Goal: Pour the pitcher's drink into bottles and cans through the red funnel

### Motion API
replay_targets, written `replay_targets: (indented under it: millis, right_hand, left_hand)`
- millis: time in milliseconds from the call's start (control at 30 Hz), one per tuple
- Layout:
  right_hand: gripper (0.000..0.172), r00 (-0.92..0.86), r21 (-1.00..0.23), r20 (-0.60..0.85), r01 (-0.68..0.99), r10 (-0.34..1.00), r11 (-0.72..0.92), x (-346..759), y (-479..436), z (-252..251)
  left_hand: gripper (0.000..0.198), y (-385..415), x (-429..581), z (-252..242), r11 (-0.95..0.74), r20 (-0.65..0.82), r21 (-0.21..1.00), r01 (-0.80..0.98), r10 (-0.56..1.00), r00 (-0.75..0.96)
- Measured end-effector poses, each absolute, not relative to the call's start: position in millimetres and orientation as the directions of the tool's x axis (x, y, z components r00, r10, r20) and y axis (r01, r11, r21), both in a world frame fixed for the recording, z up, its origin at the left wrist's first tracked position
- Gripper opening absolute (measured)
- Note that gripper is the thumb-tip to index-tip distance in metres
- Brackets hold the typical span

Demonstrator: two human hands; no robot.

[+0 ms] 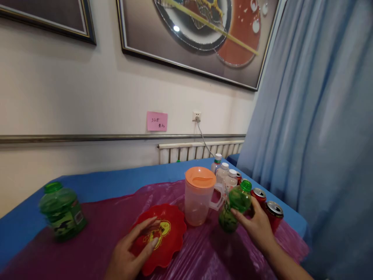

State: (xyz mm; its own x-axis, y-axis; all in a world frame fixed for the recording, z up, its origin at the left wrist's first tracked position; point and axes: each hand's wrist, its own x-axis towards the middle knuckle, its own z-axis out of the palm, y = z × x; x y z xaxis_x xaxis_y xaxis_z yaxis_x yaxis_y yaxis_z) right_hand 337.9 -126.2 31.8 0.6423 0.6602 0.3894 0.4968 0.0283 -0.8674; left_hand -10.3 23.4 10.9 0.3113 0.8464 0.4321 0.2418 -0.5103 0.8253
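My right hand (256,227) is wrapped round a small green bottle (235,205) that tilts on the table, just right of a clear pitcher (199,196) with an orange lid. My left hand (132,247) lies flat with fingers stretched out on the near rim of a red scalloped plate (169,239). A second green bottle (61,212) stands alone at the far left, blurred.
Red drink cans (272,214) and several white-capped bottles (224,173) cluster behind the pitcher at the right. The table has a blue cloth (116,181) with purple plastic sheet (210,252) over it. A blue curtain (320,136) hangs close on the right; a radiator (201,151) lines the wall.
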Motion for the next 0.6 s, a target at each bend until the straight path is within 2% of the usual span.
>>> replay_targets:
  millis: [67, 200, 433, 600]
  right_hand:
    - [0.061, 0.694, -0.831, 0.391, 0.548, 0.604, -0.092, 366, -119, 19]
    - [0.066, 0.708, -0.735, 0.459, 0.642, 0.537, -0.218, 400, -98, -4]
    - [0.065, 0.714, -0.697, 0.421, 0.649, 0.559, -0.304, 415, -82, -11]
    - [0.068, 0.698, -0.694, 0.445, 0.665, 0.561, -0.277, 412, -86, -12]
  left_hand:
    - [0.050, 22, -7, 12, -0.519, 0.450, 0.813, 0.264, 0.848, 0.280]
    - [0.047, 17, -2, 16, -0.527, 0.491, 0.783, 0.331, 0.850, 0.191]
    - [0.046, 26, -6, 6, -0.496, 0.472, 0.780, 0.382, 0.867, 0.162]
    - [0.048, 30, -8, 1, -0.455, 0.426, 0.815, 0.359, 0.890, 0.161]
